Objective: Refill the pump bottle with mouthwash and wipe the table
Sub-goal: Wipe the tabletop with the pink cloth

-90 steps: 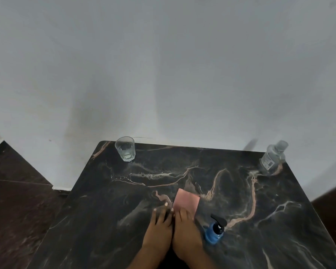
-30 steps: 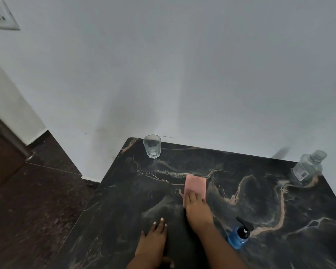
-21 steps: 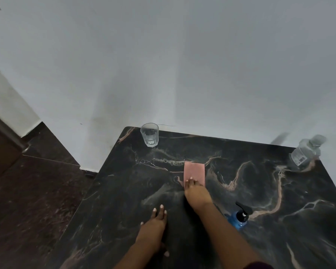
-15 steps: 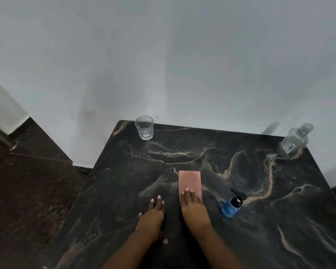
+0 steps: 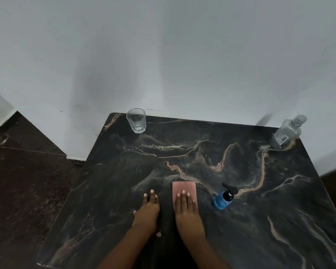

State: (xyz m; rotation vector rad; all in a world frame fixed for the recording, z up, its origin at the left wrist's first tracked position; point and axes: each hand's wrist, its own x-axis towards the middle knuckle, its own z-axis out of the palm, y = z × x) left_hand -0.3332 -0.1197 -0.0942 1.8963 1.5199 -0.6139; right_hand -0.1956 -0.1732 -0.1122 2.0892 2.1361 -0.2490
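My right hand (image 5: 187, 209) lies flat, fingers together, pressing a pink cloth (image 5: 184, 188) onto the dark marble table (image 5: 260, 220). My left hand (image 5: 147, 211) rests palm down on the tabletop just left of it, fingers spread, holding nothing. A small blue pump bottle (image 5: 223, 198) with a black pump head stands upright to the right of the cloth. A clear plastic mouthwash bottle (image 5: 287, 132) with its cap on stands at the table's far right corner.
A clear drinking glass (image 5: 136, 120) stands at the far left corner, next to the white wall (image 5: 163, 55) that runs along the table's back edge. Dark floor (image 5: 27, 181) lies to the left of the table.
My right hand has pulled the pink cloth back toward me from the table's middle. My left hand has stayed flat on the table beside it.
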